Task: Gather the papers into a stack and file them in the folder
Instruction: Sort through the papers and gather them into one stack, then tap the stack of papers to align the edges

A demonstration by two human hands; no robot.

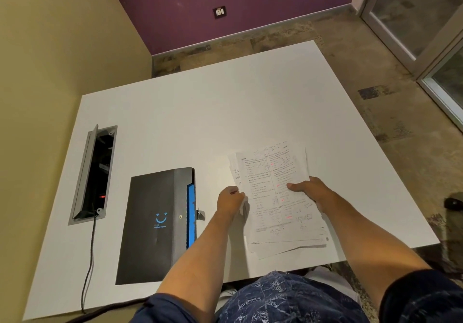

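On the near right part of the white worktop (200, 112), both hands hold a loose stack of printed papers (273, 197), its sheets fanned unevenly at the near edge. The left hand (230, 201) pinches the stack's left edge; the right hand (309, 189) grips its right side, thumb on top. Just left of the papers lies a closed black folder (155, 225), well apart from an open cable box (94, 172) farther left.
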